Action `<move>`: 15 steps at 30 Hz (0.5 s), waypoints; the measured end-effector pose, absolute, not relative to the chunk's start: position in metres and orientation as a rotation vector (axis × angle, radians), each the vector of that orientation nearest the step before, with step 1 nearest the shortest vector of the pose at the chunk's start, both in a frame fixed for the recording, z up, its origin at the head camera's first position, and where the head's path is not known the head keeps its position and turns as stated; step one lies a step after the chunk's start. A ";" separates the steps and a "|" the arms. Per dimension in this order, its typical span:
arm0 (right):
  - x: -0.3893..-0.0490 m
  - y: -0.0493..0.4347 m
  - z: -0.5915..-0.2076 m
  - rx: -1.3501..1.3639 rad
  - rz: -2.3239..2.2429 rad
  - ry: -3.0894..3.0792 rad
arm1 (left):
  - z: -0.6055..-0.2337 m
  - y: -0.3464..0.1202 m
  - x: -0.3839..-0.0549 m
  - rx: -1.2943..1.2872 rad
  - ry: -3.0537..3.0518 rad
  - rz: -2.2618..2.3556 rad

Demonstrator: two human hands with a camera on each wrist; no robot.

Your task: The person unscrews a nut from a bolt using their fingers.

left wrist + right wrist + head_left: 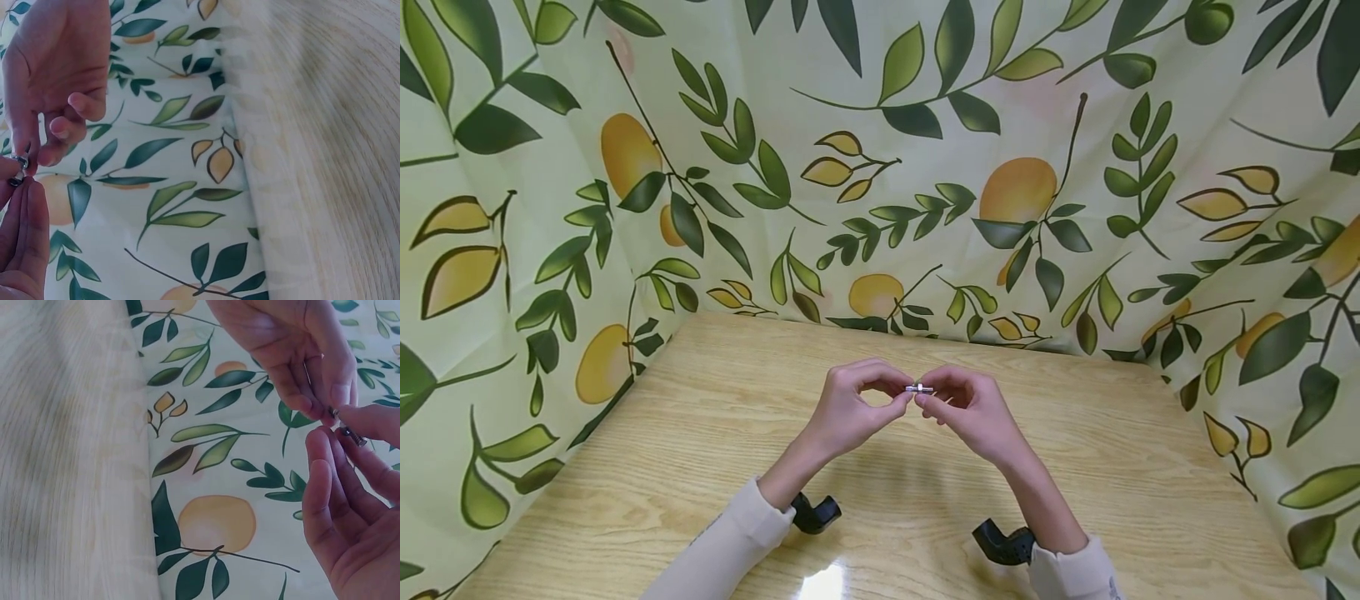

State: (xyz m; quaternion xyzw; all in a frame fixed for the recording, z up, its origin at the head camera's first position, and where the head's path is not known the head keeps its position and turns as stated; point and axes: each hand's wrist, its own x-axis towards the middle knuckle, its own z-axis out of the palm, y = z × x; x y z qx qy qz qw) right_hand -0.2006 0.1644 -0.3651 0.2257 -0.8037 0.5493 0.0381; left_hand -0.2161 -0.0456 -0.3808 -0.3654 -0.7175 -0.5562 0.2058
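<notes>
A small silver metal bolt (919, 388) is held level between the two hands, above the table. Its middle carries a wider collar like a nut, and in the right wrist view a threaded shaft (356, 436) sticks out. The left hand (863, 403) pinches one end between thumb and fingertips. From the other side the right hand (968, 408) pinches the opposite end the same way. Fingertips hide parts of the bolt. In the left wrist view its shiny metal (22, 162) shows at the left edge, where the fingers of both hands meet.
Below the hands lies a light wood-grain table (715, 417). A cloth printed with leaves and fruit (925, 150) hangs behind the table and along both sides. Black curved mounts (816, 513) sit at both wrists, near the cream sleeves (737, 542).
</notes>
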 end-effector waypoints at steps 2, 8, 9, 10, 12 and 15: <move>-0.200 0.164 -0.365 0.704 1.671 -2.447 | -0.381 -0.046 -0.216 -1.020 -1.999 -1.555; -0.200 0.164 -0.365 0.698 1.645 -2.417 | -0.382 -0.045 -0.216 -1.017 -2.004 -1.545; -0.200 0.164 -0.365 0.686 1.650 -2.423 | -0.382 -0.045 -0.216 -1.016 -2.005 -1.543; -0.200 0.164 -0.365 0.673 1.654 -2.433 | -0.382 -0.045 -0.216 -1.014 -2.006 -1.541; -0.201 0.165 -0.365 0.667 1.665 -2.463 | -0.382 -0.045 -0.216 -1.013 -2.010 -1.538; -0.202 0.165 -0.365 0.684 1.687 -2.507 | -0.383 -0.045 -0.216 -1.010 -2.024 -1.534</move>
